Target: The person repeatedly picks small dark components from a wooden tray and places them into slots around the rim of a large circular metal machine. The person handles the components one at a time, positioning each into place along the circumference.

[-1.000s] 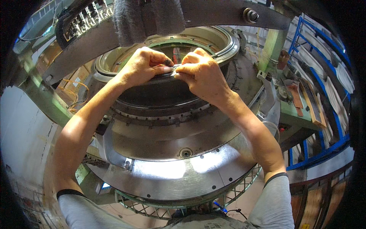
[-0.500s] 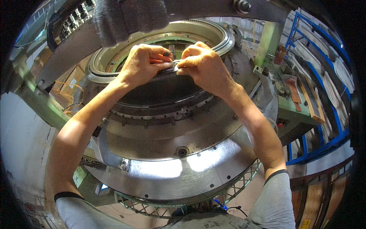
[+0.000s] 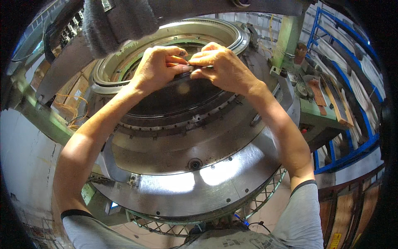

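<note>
Both my hands meet over the near rim of a large round metal cylinder (image 3: 182, 97), part of a ring-shaped machine. My left hand (image 3: 159, 66) is closed in a pinch, thumb and fingers pointing right. Facing it, my right hand (image 3: 222, 66) pinches too, its fingertips nearly touching the left ones. Whatever small piece lies between the fingertips is hidden and too small to name. Behind the hands runs the machine's pale ring rim (image 3: 238, 35), with greenish inner parts showing inside it.
A wide metal skirt (image 3: 166, 195) surrounds the cylinder below. Grey fuzzy padding (image 3: 120, 25) hangs from a dark beam overhead. At right stands a green post (image 3: 284, 41) beside a green table with a wooden strip (image 3: 338, 101). A blue rack (image 3: 352, 70) holds pale rolls.
The machine has shifted slightly left and up in the view. My fingertips remain together at the rim, and the bright metal glint between them is now mostly covered.
</note>
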A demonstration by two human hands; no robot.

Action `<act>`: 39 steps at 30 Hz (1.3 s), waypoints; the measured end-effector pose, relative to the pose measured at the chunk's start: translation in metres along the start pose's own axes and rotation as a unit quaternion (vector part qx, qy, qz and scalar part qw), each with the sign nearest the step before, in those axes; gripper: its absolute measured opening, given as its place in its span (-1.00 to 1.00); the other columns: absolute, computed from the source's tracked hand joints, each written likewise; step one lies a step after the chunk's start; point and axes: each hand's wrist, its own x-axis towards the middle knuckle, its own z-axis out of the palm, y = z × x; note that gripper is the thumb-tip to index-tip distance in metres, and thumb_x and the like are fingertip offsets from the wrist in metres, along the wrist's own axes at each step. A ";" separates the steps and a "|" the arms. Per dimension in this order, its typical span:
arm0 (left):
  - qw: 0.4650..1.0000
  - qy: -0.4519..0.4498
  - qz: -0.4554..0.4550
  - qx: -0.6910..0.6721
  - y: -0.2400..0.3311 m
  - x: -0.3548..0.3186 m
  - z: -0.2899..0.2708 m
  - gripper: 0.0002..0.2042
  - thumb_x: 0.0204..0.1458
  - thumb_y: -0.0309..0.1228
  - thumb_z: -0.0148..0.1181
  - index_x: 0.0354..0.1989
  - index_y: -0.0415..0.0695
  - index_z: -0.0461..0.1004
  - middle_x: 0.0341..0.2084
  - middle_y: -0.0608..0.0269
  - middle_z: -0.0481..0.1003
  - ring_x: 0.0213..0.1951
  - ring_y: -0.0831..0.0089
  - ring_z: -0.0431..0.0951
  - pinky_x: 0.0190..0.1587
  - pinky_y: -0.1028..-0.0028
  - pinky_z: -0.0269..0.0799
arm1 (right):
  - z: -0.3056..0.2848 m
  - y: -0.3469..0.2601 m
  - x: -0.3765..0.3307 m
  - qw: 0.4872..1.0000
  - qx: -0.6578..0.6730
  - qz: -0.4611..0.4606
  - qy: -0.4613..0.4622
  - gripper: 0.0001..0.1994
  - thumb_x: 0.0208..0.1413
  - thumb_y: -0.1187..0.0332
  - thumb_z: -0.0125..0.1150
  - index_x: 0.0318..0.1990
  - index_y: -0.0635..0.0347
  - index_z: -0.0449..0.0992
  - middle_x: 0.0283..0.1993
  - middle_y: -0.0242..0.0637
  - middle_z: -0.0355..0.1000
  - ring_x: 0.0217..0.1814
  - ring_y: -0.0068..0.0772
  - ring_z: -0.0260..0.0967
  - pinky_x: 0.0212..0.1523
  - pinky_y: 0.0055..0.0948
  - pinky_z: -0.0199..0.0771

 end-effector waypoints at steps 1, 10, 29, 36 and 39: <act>1.000 0.005 0.006 0.016 0.000 0.000 0.000 -0.68 0.10 -0.56 0.45 0.05 -0.29 0.63 -0.11 0.09 0.71 -0.06 0.36 0.74 0.00 0.43 0.67 | 0.000 0.001 -0.001 1.000 0.011 0.011 -0.010 -0.61 -0.02 0.26 0.56 -0.03 0.20 0.72 -0.05 -0.21 0.68 0.10 -0.10 0.52 0.19 -0.17 0.54; 0.999 0.023 0.044 0.015 -0.001 0.004 0.006 -0.68 0.10 -0.57 0.45 0.04 -0.32 0.62 -0.15 0.07 0.72 -0.09 0.38 0.74 -0.02 0.42 0.69 | -0.002 0.009 0.000 0.999 0.046 0.013 0.000 -0.66 -0.02 0.25 0.51 -0.07 0.14 0.72 -0.16 -0.05 0.64 -0.01 0.06 0.57 0.09 -0.08 0.55; 0.986 0.078 0.013 0.147 0.018 0.024 0.032 -0.64 0.00 -0.24 0.55 -0.16 -0.26 0.70 -0.39 -0.07 0.71 -0.31 0.19 0.77 -0.19 0.31 0.63 | -0.030 0.037 0.002 0.992 0.064 0.044 -0.095 -0.54 -0.04 0.25 0.58 0.03 0.21 0.69 0.01 -0.01 0.64 0.08 0.04 0.60 0.10 -0.17 0.59; 0.978 0.053 -0.001 0.204 0.028 0.035 0.039 -0.61 0.06 -0.16 0.48 -0.18 -0.30 0.70 -0.40 -0.13 0.68 -0.27 0.07 0.76 -0.13 0.24 0.63 | -0.047 -0.023 -0.060 0.993 0.036 0.090 0.063 -0.74 0.08 0.34 0.50 -0.11 0.26 0.68 -0.16 -0.11 0.65 -0.02 -0.04 0.61 0.00 -0.20 0.62; 0.965 0.055 0.015 0.256 0.029 0.040 0.043 -0.59 0.07 -0.11 0.46 -0.18 -0.28 0.70 -0.44 -0.15 0.66 -0.33 -0.03 0.73 -0.17 0.23 0.63 | -0.039 -0.046 -0.081 0.997 0.047 0.062 0.024 -0.79 0.02 0.46 0.51 -0.18 0.28 0.66 -0.13 -0.13 0.65 0.03 -0.08 0.62 0.04 -0.20 0.64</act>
